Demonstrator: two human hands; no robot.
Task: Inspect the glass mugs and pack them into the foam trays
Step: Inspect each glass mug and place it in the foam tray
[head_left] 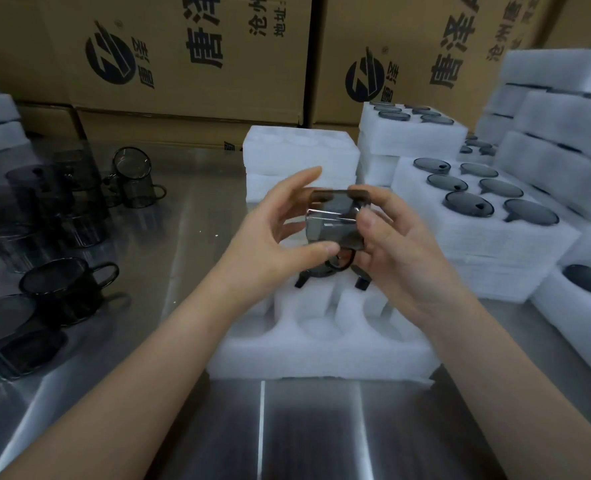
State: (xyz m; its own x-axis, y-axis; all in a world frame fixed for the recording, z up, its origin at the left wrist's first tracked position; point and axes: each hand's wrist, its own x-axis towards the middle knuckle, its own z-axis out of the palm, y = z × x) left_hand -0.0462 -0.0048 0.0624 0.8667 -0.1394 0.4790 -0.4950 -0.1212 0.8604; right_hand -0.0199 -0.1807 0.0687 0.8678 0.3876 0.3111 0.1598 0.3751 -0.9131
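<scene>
Holding the glass mug (335,223) on its side just above the foam tray (321,355), the left hand (273,237) and right hand (401,247) both grip it. Fingers curve round opposite ends and the thumbs press the near wall.

Hazards:
- Slip. The glass is smooth and is held by fingertips only. A drop would likely strike the seated mugs (321,271) directly below, whose dark handles show.
- Misalignment. Lowering the mug with its handle off the slot could jam or chip it.

Surroundings: loose mugs (69,289) crowd the tabletop (287,427) beside the left forearm, where a wide sweep could topple them. Filled trays (477,202) stand close on the right, and empty trays (301,150) are stacked just behind. Cardboard boxes (190,53) close off the rear.
</scene>
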